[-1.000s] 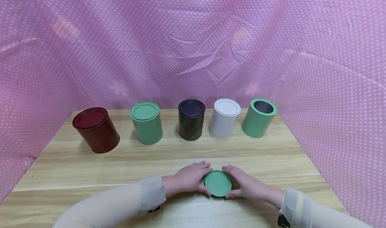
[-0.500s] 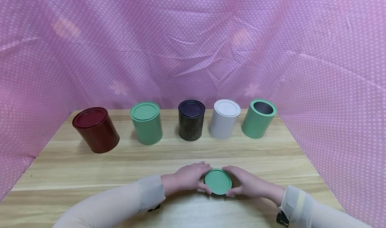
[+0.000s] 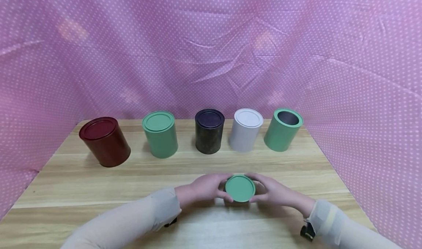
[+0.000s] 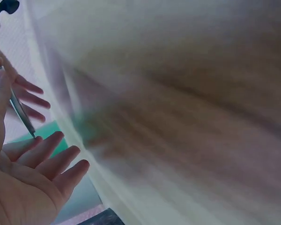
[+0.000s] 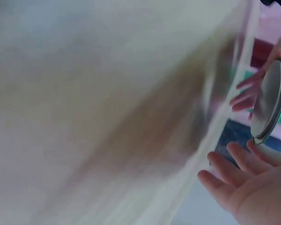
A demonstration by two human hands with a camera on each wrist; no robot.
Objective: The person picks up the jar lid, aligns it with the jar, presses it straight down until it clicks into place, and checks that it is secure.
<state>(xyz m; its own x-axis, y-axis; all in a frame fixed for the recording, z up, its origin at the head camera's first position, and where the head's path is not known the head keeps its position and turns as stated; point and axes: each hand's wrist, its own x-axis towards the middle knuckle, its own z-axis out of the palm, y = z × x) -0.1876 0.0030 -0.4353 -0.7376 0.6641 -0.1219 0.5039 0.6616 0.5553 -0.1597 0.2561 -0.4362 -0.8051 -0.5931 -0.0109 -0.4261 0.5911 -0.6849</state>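
Observation:
A round green can lid (image 3: 240,188) is held level between both hands, a little above the wooden table. My left hand (image 3: 207,187) pinches its left edge between thumb and forefinger, and my right hand (image 3: 277,191) grips the opposite edge the same way. In the left wrist view the lid (image 4: 21,112) shows edge-on, and the other fingers of the left hand (image 4: 35,183) spread away from it. Seen from the right wrist, the lid's grey underside (image 5: 268,103) faces down, with the right hand (image 5: 253,187) at its near rim.
Along the back stand a dark red can (image 3: 110,146), a green can (image 3: 163,142), a black can (image 3: 208,137) and a white can (image 3: 244,137), all lidded. A green can (image 3: 278,137) at the right has an uncovered round opening. Pink dotted cloth (image 3: 211,40) surrounds the table (image 3: 132,183).
Both hands have lifted the green lid off the table and moved it slightly forward. The cans at the back have stayed in place.

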